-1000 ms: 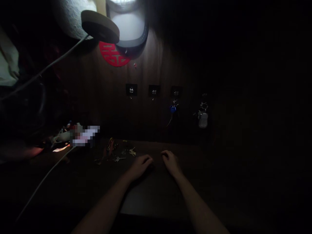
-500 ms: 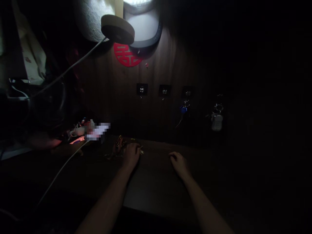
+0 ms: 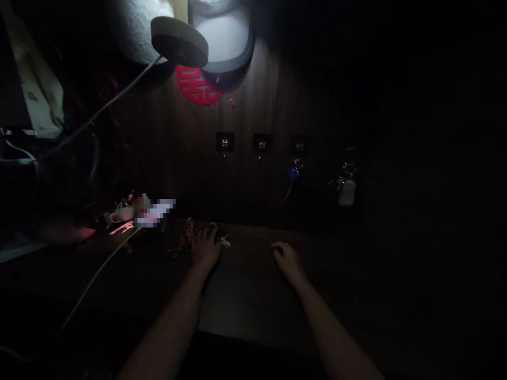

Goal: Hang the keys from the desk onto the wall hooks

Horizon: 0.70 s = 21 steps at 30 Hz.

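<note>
My left hand lies palm down on a small heap of loose keys and a tangled lanyard, hiding part of the heap. In this dim light I cannot tell whether its fingers grip anything. My right hand rests on the dark desk to the right of the heap, touching nothing else. Its fingers curl loosely and hold nothing. On the wall, a bunch of keys with a blue fob and another with a pale grey fob hang at the right.
Several black wall hooks sit in a row above the desk. A lamp head on a pale flexible arm overhangs the left side. A cable crosses the desk, and a pixelated object lies among clutter at the left.
My left hand has moved forward and onto the heap of keys, which it now partly hides. My right hand has barely moved, and the view has shifted slightly.
</note>
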### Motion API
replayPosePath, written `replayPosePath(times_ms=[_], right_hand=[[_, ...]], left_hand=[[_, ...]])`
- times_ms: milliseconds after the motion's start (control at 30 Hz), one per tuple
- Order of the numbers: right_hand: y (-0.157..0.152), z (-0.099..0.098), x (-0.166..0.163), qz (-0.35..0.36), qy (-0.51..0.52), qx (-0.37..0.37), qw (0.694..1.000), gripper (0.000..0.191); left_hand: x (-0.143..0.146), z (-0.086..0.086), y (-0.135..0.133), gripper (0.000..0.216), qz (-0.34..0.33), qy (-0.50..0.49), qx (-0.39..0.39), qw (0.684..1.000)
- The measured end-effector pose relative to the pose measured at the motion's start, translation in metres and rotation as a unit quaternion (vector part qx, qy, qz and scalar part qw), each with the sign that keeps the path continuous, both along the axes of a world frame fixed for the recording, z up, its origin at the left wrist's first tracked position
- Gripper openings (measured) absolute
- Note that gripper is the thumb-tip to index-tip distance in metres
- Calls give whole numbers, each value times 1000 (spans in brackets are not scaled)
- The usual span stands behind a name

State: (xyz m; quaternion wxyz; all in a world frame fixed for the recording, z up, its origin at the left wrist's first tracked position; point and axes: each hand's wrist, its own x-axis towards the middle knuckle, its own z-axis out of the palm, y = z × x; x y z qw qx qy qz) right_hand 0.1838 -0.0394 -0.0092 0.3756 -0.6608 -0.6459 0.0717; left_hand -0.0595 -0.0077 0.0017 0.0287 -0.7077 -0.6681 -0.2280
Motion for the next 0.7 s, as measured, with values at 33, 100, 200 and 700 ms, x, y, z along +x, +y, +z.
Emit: replayPosePath(times_ms=[33, 100, 200, 700], right_hand=[[-1, 1, 0, -1, -3, -4, 1000, 23], [-1, 2, -1, -1, -6, -13, 1000, 23], [-2, 2, -1, 0, -7, -19, 1000, 23], [-1, 6, -3, -5, -8, -34, 999, 22]], left_hand=[[1, 1, -1, 49, -2, 5, -9, 1000], [3, 2, -3, 48, -17, 12, -20, 1000], [6, 3, -6, 45, -58, 7, -28, 998], [8, 13, 7, 32, -58, -159, 81, 982]])
